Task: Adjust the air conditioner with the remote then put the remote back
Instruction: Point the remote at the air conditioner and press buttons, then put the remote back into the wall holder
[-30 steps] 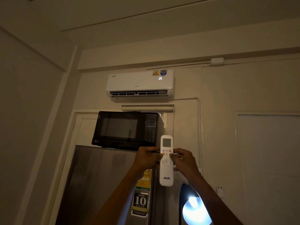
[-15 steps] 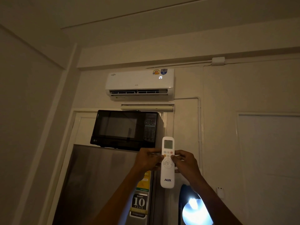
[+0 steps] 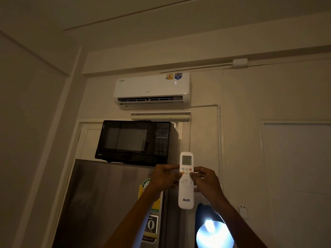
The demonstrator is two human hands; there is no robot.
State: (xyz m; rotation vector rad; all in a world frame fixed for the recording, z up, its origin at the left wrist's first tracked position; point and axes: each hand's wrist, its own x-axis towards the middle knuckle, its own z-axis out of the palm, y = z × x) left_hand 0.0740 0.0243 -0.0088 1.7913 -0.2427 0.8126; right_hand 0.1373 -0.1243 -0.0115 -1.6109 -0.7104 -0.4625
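You hold the remote (image 3: 186, 181) upright in front of you with both hands, its small screen at the top and the letters AUX near its lower end. Your left hand (image 3: 163, 178) grips its left edge, fingers curled round the back and thumb on the button area. Your right hand (image 3: 206, 181) grips the right edge the same way, thumb resting on the buttons. Below the remote, a bright round light (image 3: 212, 233) glares at the bottom of the view. Behind the remote stands a grey fridge (image 3: 107, 203) with stickers (image 3: 151, 228) on its door. Above the remote and to its left, a black microwave (image 3: 134, 142) sits on top of the fridge. Above the microwave a pale tube fitting (image 3: 160, 116) runs along the wall, and over it hangs the white air conditioner (image 3: 152, 90), a faint digit glowing on its front. The cream walls (image 3: 268, 97) are dim; a thin pipe (image 3: 218, 131) runs down to the right of the air conditioner.
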